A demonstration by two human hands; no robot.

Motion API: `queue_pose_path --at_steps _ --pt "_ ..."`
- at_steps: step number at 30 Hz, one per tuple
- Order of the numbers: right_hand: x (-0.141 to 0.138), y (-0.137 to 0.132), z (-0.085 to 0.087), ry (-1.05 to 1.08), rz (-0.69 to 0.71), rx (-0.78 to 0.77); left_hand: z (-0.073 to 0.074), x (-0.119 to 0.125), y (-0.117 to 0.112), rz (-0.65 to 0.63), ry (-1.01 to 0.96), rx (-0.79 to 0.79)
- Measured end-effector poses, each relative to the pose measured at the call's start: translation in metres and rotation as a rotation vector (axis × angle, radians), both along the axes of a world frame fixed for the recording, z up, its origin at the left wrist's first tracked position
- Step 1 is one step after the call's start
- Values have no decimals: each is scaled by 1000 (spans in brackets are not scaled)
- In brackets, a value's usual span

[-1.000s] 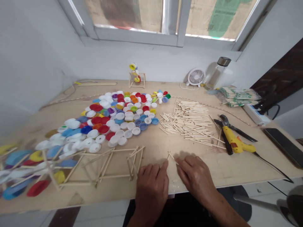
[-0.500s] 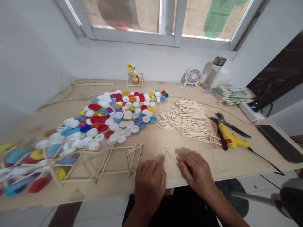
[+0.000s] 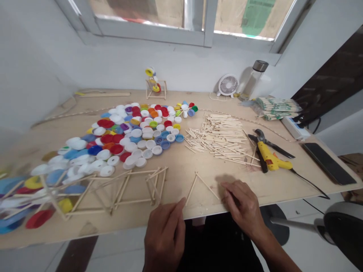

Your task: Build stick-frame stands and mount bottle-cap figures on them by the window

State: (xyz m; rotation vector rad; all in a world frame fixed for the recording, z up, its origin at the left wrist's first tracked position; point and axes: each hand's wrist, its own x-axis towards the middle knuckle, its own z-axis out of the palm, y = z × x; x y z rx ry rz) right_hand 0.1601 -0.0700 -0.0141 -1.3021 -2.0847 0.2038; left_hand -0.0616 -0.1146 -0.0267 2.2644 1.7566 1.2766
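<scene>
Two thin wooden sticks (image 3: 207,185) lie on the table with their upper ends meeting in a point, like an upside-down V. The outstretched index finger of my left hand (image 3: 166,230) is at the lower end of the left stick, its other fingers loosely bent. My right hand (image 3: 242,202) rests just right of the right stick's lower end, apart from it, fingers loosely curved with nothing seen between them. To the left lies a glued stick frame (image 3: 132,204) of several joined sticks. Beyond my hands is a pile of loose sticks (image 3: 224,138).
Many coloured bottle caps (image 3: 136,132) cover the left of the table (image 3: 176,192). At right lie a yellow glue gun (image 3: 272,156), black-handled cutters (image 3: 279,148) and a phone (image 3: 327,162). Along the back stand a small stick-and-cap model (image 3: 155,88), a fan (image 3: 228,85) and a bottle (image 3: 255,79).
My left hand has drawn back toward me and left, uncovering the left stick. My right hand has moved slightly away from the right stick. The view has shifted a little.
</scene>
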Motion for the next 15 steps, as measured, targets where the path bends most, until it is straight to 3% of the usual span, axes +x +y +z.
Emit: queue_pose_path --at_steps 5,15 --pt "1 -2 -1 -8 12 -6 -7 -7 -6 4 3 -29" --pt "3 -3 -1 -10 24 -17 -2 -8 2 -58 69 -38"
